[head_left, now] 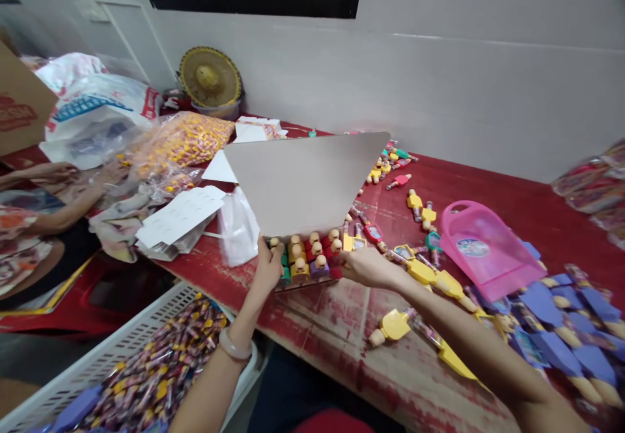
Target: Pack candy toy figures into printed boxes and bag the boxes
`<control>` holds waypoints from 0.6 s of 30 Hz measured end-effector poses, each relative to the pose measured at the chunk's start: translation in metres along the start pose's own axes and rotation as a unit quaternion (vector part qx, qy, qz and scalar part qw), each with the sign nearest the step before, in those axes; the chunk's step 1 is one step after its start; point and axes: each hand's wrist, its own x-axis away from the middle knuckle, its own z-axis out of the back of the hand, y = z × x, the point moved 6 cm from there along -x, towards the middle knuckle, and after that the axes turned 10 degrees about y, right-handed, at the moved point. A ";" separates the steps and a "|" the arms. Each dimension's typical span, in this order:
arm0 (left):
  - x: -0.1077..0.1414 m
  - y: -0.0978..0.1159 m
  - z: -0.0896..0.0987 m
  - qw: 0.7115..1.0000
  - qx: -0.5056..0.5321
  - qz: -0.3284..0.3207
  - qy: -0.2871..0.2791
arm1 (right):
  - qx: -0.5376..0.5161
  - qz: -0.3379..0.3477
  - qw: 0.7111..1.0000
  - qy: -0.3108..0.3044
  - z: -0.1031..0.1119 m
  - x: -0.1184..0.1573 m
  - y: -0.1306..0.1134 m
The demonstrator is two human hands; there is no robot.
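Observation:
A display box (307, 182) with a tall grey back panel stands at the table's near edge. Its tray holds several capped toys (299, 267) in green, yellow, red and purple. My left hand (267, 265) grips the tray's left side, fingers at the corner beside a green toy. At the tray's right end, my right hand (364, 267) has its fingers closed by a red toy; whether they hold the toy or the box edge is hard to tell. Loose yellow toys (394, 325) lie to the right of the box.
A pink scoop (493, 251) and a pile of purple toys (561, 319) lie right. White cards (178, 221) and a bag of yellow-capped pieces (190, 139) are left. A white basket (92, 355) of small tubes stands below. Another person's arms (63, 208) are at far left.

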 end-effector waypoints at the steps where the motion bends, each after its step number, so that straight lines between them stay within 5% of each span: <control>1: 0.000 0.001 0.000 1.000 -0.002 -0.011 0.005 | 0.001 -0.011 1.000 0.001 -0.003 0.003 -0.001; 7: -0.003 -0.006 -0.005 0.998 -0.020 0.030 -0.054 | 0.015 -0.096 0.994 0.047 0.002 -0.008 -0.006; 13: -0.019 0.021 -0.002 0.990 -0.038 -0.128 -0.031 | 0.016 -0.058 0.997 0.046 0.001 -0.005 -0.005; 18: -0.020 0.029 -0.009 0.981 -0.071 -0.179 0.025 | 0.008 0.001 0.999 0.043 -0.014 0.011 -0.010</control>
